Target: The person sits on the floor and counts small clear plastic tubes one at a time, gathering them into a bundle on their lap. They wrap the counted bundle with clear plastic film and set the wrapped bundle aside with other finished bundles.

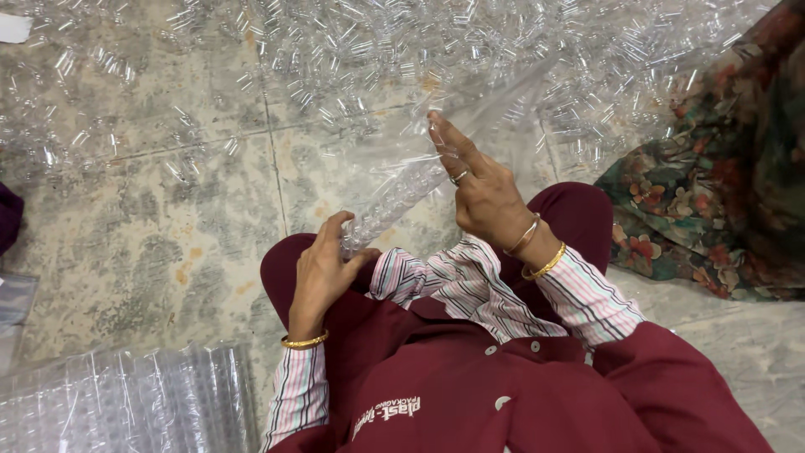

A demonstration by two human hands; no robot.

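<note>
My left hand (323, 273) grips the near end of a long clear plastic sleeve (394, 201) packed with small transparent plastic pieces. The sleeve slants up and away to the right. My right hand (482, 189) holds the sleeve's upper part, fingers stretched along the loose open film. A ring sits on one finger, and gold bangles circle both wrists. I sit on the floor in a maroon garment with striped cuffs.
Many loose clear plastic pieces (377, 50) lie scattered over the mottled stone floor (168, 226) ahead. Filled clear bags (126, 403) lie at the lower left. A person's floral cloth (721, 193) is at the right. White scrap (12, 27) lies at the top left.
</note>
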